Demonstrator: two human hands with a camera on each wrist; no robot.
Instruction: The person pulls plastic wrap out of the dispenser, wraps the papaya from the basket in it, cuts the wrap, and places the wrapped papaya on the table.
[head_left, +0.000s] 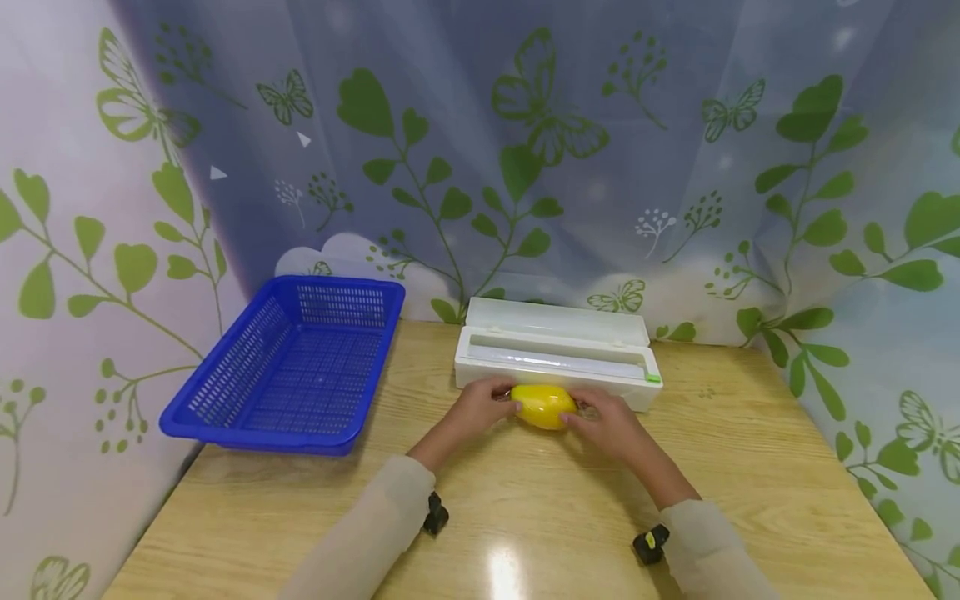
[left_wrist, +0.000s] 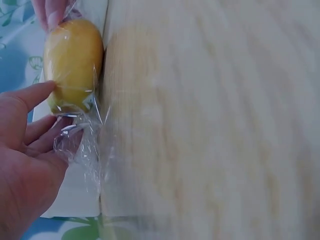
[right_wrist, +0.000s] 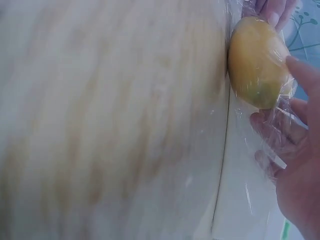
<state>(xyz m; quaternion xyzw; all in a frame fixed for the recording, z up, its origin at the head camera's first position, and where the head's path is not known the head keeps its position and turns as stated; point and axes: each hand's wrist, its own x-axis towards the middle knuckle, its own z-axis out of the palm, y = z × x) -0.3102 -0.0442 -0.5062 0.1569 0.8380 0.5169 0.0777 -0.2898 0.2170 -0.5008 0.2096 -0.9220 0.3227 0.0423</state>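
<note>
Two hands of mine grip one yellow mango [head_left: 543,407] between them: my left hand [head_left: 480,407] holds one end, my right hand [head_left: 606,421] the other, a tip from each pressing its skin. Clear cling film [left_wrist: 90,145] covers the fruit and bunches loosely over my fingers at both ends. Whether my lower fingers bear on the mango or only on the film, I can't tell. Below my fingers is the wood-grain table [head_left: 540,517].

Just beyond my fingertips stands a long white dispenser box [head_left: 633,393], its lid [head_left: 555,321] swung up and back on the far side. Inside it, lengthwise, lies a pale, shiny roll [head_left: 555,360], and a small green piece [head_left: 653,378] sits at the right-hand end of the front edge. Well off to the left of my left fingers, a blue plastic basket [head_left: 255,437] shows its slotted walls and floor. Farthest from my fingers hangs a blue-and-white curtain [head_left: 465,108] printed with green leaves and butterflies.
</note>
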